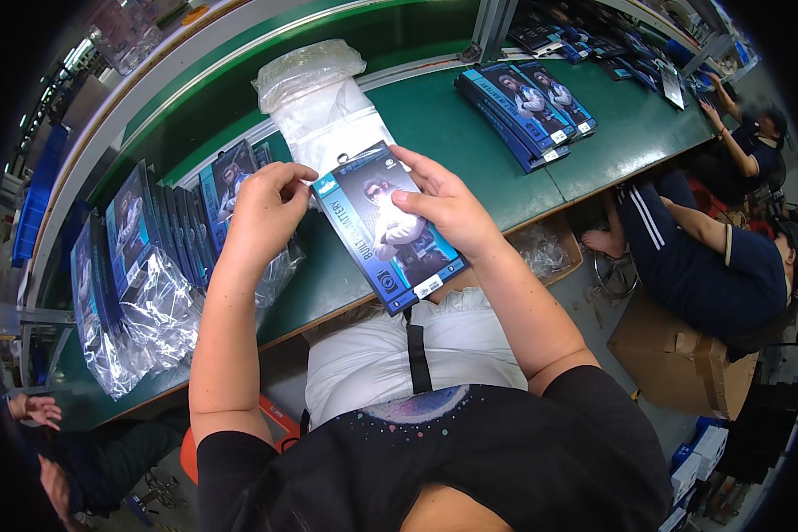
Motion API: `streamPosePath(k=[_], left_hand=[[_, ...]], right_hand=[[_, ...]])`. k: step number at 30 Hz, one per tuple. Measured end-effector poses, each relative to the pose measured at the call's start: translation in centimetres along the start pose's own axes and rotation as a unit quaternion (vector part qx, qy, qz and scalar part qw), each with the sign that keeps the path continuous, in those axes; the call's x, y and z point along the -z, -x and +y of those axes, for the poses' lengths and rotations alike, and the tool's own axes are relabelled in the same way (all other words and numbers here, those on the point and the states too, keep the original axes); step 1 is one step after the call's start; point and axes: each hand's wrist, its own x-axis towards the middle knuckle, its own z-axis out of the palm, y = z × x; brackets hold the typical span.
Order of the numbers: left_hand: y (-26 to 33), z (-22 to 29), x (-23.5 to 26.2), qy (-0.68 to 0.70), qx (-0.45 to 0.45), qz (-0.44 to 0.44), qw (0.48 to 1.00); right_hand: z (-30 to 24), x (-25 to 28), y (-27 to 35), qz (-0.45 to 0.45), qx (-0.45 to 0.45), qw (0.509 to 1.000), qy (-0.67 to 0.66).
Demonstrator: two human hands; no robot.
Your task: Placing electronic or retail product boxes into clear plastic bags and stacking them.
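Observation:
A flat blue-and-black retail box (390, 226), printed with a figure in white, is tilted in front of me above the table edge. My right hand (452, 204) grips its right side, thumb on the front and fingers reaching the top edge. My left hand (270, 208) is closed beside the box's upper left corner, its fingers curled together. Whether anything is between those fingertips is hidden. Just behind the box lies a stack of clear plastic bags (328, 111) on the green table (434, 102).
Left of me stand rows of similar boxes (129, 226), several in clear bags (160, 310). A stack of boxes (532, 102) sits at the right, with a larger pile (585, 40) beyond. Co-workers (709, 239) sit at right; a cardboard carton (683, 355) is on the floor.

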Motion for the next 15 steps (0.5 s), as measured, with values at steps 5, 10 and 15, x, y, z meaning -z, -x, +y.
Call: streamPosePath(k=[5, 10, 15], left_hand=[[0.8, 0.5, -1.3, -0.035, -0.109, 0.056, 0.992], [2.5, 1.2, -2.5, -0.133, -0.220, 0.060, 0.965], [3.3, 1.2, -2.7, -0.060, -0.175, 0.043, 0.982]], right_hand=[[0.9, -1.5, 0.8, 0.059, 0.057, 0.990, 0.111], [-0.1, -1.7, 1.1, 0.067, -0.003, 0.991, 0.112], [0.6, -1.8, 1.8, 0.046, 0.019, 0.996, 0.069]])
